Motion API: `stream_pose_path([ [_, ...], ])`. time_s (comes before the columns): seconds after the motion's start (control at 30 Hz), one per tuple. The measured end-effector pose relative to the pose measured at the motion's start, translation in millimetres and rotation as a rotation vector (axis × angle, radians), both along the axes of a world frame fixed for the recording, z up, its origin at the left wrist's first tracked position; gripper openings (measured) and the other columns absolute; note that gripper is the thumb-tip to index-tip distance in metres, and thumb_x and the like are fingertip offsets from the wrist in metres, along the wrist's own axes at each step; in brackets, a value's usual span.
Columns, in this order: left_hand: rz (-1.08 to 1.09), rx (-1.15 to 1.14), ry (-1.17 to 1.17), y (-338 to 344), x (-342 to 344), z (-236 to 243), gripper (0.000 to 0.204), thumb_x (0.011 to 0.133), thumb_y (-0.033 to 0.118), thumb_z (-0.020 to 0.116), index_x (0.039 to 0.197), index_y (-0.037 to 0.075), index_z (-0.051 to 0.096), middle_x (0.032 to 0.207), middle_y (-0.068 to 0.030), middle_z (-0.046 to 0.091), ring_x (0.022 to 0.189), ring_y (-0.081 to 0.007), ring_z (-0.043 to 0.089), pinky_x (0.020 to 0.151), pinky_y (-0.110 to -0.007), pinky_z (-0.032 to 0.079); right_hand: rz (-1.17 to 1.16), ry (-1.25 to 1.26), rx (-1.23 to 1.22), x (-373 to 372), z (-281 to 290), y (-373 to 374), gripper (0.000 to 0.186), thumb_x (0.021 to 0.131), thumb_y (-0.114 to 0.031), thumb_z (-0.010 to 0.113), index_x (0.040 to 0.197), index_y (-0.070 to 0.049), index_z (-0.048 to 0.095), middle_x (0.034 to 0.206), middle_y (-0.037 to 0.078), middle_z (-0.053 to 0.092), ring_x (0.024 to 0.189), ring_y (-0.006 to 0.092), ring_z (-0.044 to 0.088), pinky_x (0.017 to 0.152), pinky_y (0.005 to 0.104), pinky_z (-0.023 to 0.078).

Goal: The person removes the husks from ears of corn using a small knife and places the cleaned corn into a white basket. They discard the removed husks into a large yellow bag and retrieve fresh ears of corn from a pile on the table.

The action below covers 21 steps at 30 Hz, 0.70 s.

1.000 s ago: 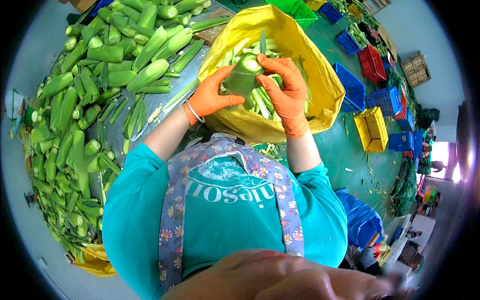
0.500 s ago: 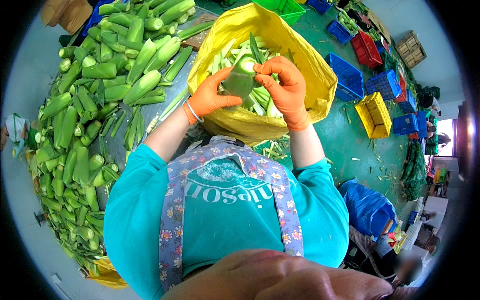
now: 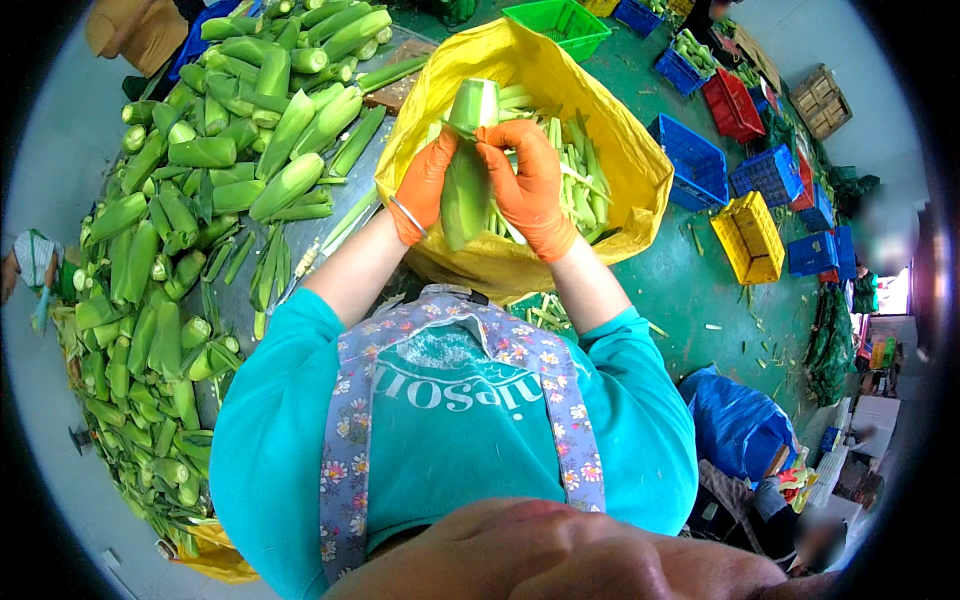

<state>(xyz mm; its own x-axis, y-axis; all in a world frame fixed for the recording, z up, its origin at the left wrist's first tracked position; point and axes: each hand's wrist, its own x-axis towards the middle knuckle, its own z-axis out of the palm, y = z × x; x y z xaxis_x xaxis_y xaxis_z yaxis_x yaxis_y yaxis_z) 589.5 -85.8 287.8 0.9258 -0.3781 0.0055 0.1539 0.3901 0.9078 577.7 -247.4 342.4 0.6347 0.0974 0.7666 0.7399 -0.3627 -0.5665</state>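
Observation:
Between my orange-gloved hands, over a yellow sack (image 3: 640, 165), is a green-husked corn ear (image 3: 463, 200). Its upper end points away from me and its lower end toward me. My left hand (image 3: 424, 188) is closed around the ear's left side. My right hand (image 3: 530, 190) pinches the husk near the upper part, thumb and forefinger together. Pale green husk strips (image 3: 580, 180) fill the sack's mouth below. A large heap of husked-green corn ears (image 3: 205, 150) covers the grey table (image 3: 345, 195) at the left.
Blue crates (image 3: 690, 160), a red crate (image 3: 733, 100), a yellow crate (image 3: 748, 238) and a green crate (image 3: 558, 25) stand on the green floor at the right and far side. A blue bag (image 3: 735, 420) lies to my lower right. Another person (image 3: 35, 265) is partly visible at the far left.
The corn ear has tipped so its cut end points away, and its length now shows. Both hands have come a little nearer me, with the right pinching the husk farther left.

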Motion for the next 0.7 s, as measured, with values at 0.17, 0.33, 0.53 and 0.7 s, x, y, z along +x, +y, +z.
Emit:
stream_pose_path([
  [0.17,-0.037,-0.184,-0.034,-7,0,7,0.053,0.104,0.051,0.039,0.130,0.008,0.056,0.119,-0.0047,0.062,0.106,-0.0158,0.059,0.095,-0.033,0.047,0.162,-0.038,-0.133,-20,1,-6,0.014,0.084,0.002,0.067,0.096,-0.002,0.061,0.086,0.011,0.063,0.075,0.0248,0.060,0.068,0.0353,0.049],
  [0.33,-0.126,-0.297,0.195,-19,46,-23,0.056,0.103,0.050,0.040,0.134,0.005,0.055,0.131,-0.0089,0.060,0.119,-0.0206,0.057,0.106,-0.036,0.043,-0.208,0.004,0.021,15,-18,0,0.014,0.090,-0.008,0.062,0.104,-0.004,0.065,0.097,0.013,0.066,0.086,0.0288,0.063,0.077,0.0375,0.050],
  [0.53,-0.039,-0.203,0.178,-9,88,-33,0.049,0.102,0.046,0.046,0.132,0.008,0.056,0.125,-0.0103,0.062,0.118,-0.0241,0.058,0.105,-0.038,0.044,-0.175,0.179,0.168,48,-43,24,0.017,0.095,-0.021,0.056,0.104,-0.010,0.065,0.093,0.017,0.067,0.086,0.0365,0.066,0.072,0.0424,0.051],
  [0.7,0.038,-0.206,0.366,6,134,-55,0.069,0.090,0.065,0.056,0.125,0.005,0.054,0.109,-0.0137,0.066,0.097,-0.0306,0.064,0.082,-0.043,0.055,0.022,0.560,0.034,0,-42,6,0.020,0.096,-0.024,0.056,0.105,-0.009,0.065,0.098,0.015,0.069,0.090,0.0342,0.067,0.077,0.0402,0.053],
])
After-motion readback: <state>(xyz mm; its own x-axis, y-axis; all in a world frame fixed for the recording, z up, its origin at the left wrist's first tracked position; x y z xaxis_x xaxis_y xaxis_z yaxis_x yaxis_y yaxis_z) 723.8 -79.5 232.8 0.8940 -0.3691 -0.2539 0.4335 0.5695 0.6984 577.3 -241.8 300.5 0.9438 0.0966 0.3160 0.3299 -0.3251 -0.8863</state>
